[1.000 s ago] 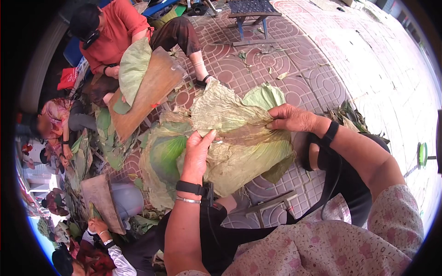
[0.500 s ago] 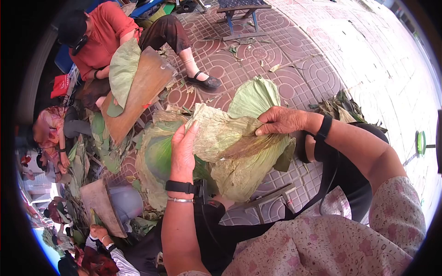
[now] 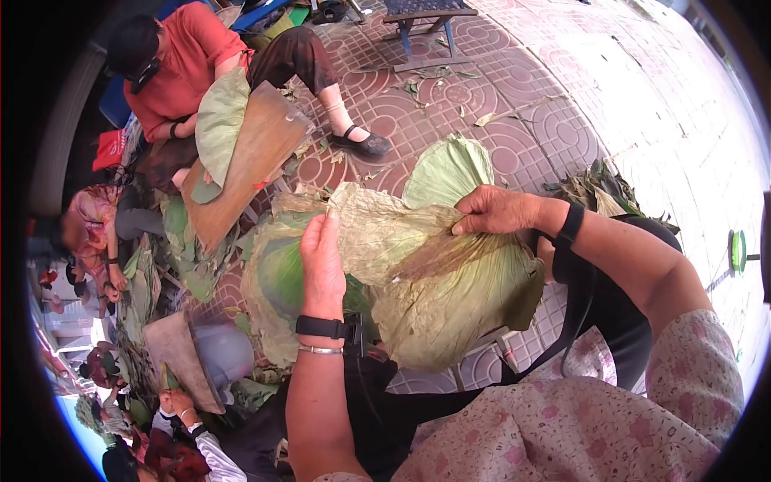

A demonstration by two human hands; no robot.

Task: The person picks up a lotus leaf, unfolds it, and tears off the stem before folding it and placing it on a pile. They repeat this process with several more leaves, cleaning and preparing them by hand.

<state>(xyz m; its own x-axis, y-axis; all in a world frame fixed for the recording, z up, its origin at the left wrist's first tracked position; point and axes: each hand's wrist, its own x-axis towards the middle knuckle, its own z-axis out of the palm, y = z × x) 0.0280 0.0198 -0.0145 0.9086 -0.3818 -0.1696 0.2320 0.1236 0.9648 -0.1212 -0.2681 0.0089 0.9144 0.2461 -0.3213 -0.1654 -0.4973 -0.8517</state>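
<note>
A large dried lotus leaf point(image 3: 458, 309), yellow-green with a brown patch, hangs between my two hands. At its left edge my left hand point(image 3: 323, 261) pinches it, thumb on top. My right hand point(image 3: 499, 210) grips the upper right part between thumb and curled fingers. Behind it lies a paler green leaf point(image 3: 448, 170), partly covered. To the left, beneath my left hand, spreads a pile of leaves point(image 3: 269, 309) with a bright green one showing.
Across from me a person in a red top point(image 3: 189, 48) holds a folded leaf point(image 3: 221, 120) over a wooden board point(image 3: 253, 161). A second board point(image 3: 181, 361) leans by a whitish bucket point(image 3: 225, 353). More leaves point(image 3: 594, 193) lie at right; a stool point(image 3: 426, 32) stands behind.
The lower part of the dried lotus leaf has spread out wider, to the right and downward. Both hands keep their hold and have barely moved.
</note>
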